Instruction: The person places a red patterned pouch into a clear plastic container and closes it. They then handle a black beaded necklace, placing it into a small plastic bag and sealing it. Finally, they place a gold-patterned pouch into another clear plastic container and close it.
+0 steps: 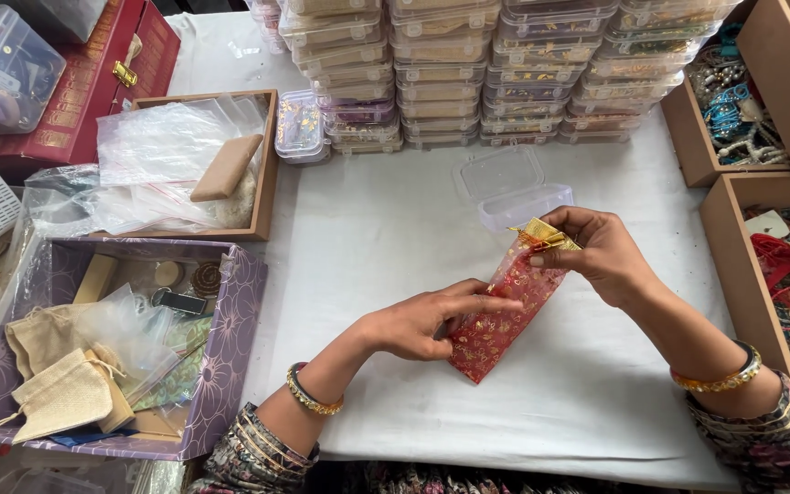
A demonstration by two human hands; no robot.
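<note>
On white table cloth (pixel 395 238), hands (both) grip red pouch (pixel 501 316)

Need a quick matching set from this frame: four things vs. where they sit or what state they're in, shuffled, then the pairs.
Things:
1. red pouch
2. small clear box
3. burlap bags
4. stacked clear boxes

Places or states:
A. in the purple tray at the left
B. lid open, on the white cloth
C. held between left hand and right hand
D. piled in columns at the far edge

Pairs: 1-C, 2-B, 3-A, 4-D
</note>
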